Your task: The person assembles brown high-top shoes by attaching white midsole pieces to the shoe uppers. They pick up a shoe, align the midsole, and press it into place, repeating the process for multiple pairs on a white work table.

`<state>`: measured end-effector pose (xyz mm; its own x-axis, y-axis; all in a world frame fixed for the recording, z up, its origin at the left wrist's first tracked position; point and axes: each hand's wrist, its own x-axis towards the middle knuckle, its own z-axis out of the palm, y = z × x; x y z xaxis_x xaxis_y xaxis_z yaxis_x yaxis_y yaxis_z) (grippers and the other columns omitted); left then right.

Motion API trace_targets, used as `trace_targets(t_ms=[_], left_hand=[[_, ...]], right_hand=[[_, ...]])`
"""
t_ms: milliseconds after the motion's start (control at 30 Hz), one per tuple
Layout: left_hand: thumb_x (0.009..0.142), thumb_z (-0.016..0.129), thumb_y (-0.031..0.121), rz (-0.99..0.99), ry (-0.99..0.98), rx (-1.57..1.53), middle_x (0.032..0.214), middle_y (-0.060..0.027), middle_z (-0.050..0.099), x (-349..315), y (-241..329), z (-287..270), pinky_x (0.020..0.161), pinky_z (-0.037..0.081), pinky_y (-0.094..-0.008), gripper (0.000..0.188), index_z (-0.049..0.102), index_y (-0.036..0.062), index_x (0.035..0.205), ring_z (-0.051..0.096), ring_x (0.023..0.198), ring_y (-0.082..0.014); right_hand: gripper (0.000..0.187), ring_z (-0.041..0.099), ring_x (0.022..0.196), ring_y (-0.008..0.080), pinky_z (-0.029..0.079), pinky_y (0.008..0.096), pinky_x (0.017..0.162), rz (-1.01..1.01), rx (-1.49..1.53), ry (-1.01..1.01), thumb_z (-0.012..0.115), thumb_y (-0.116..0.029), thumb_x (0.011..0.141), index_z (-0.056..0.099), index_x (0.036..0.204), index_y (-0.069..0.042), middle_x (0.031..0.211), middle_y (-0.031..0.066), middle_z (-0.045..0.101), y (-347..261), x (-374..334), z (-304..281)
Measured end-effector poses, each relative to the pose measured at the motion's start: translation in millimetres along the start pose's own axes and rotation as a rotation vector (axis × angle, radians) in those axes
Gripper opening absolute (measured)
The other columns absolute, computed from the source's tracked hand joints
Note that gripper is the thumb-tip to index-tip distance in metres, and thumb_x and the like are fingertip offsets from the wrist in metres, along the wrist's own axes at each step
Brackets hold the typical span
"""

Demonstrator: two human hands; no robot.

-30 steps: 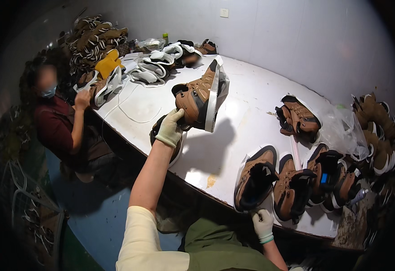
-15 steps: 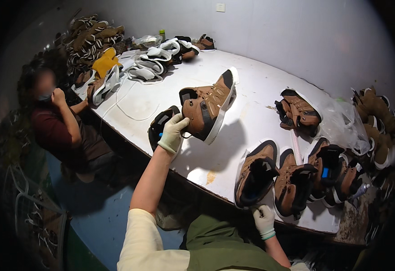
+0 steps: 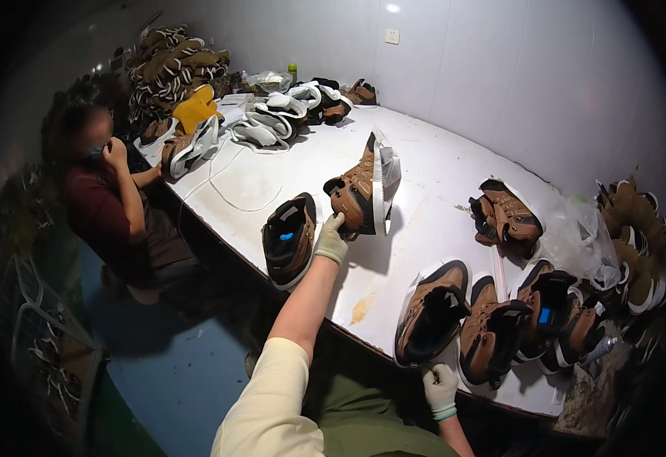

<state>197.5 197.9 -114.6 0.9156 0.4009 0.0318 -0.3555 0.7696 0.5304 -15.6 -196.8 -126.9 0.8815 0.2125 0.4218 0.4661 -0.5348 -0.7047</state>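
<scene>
My left hand (image 3: 331, 240), in a pale knit glove, grips a brown and black hiking shoe (image 3: 356, 194) by its heel. The shoe is tipped up over the table, toe pointing away and upward, its white-edged sole facing right. Just left of that hand a similar shoe (image 3: 289, 240) with a blue piece inside stands at the table edge. My right hand (image 3: 440, 387), gloved too, is low at the near edge with curled fingers around something small and dark that I cannot make out. Right above it stands another hiking shoe (image 3: 433, 312), its opening toward me.
Several hiking shoes (image 3: 493, 327) line the near right of the white table (image 3: 417, 221). One shoe (image 3: 506, 215) lies beside a clear plastic bag (image 3: 580, 236). White-soled shoes (image 3: 268, 126) and a yellow cloth (image 3: 196, 110) are at the far left, where a co-worker (image 3: 112, 206) sits.
My left hand has moved right with the shoe, turning it more upright, sole to the right. The shoe it partly covered now shows fully. My right hand stays low at the edge.
</scene>
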Motion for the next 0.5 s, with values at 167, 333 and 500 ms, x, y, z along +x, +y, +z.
trace_targets(t_ms=[167, 333, 500], left_hand=[[0.094, 0.058, 0.016, 0.002, 0.037, -0.06, 0.129, -0.0103, 0.057, -6, -6, 9, 0.104, 0.044, -0.0445, 0.035, 0.055, 0.003, 0.127, 0.053, 0.12, -0.0274], [0.094, 0.058, 0.013, 0.008, -0.009, 0.369, 0.113, -0.0119, 0.065, -8, 24, 18, 0.088, 0.052, -0.0359, 0.032, 0.058, -0.0022, 0.122, 0.063, 0.101, -0.0239], [0.079, 0.065, 0.029, 0.39, -0.086, 1.823, 0.113, -0.0225, 0.063, -71, 44, 80, 0.099, 0.045, -0.0426, 0.039, 0.068, 0.0115, 0.113, 0.056, 0.113, -0.038]], right_hand=[[0.012, 0.049, 0.056, 0.0325, 0.038, 0.0419, 0.051, -0.011, -0.015, -0.001, 0.065, -0.002, 0.075, 0.054, 0.071, -0.004, 0.063, 0.0138, 0.048, 0, 0, -1], [0.013, 0.05, 0.057, 0.0329, 0.038, 0.0428, 0.052, -0.033, -0.027, -0.006, 0.065, -0.002, 0.074, 0.053, 0.071, -0.005, 0.064, 0.0134, 0.048, 1, -1, 2], [0.013, 0.05, 0.058, 0.0342, 0.038, 0.0431, 0.053, -0.012, -0.04, -0.007, 0.063, -0.001, 0.074, 0.051, 0.07, -0.005, 0.065, 0.0141, 0.048, 3, -2, 1]])
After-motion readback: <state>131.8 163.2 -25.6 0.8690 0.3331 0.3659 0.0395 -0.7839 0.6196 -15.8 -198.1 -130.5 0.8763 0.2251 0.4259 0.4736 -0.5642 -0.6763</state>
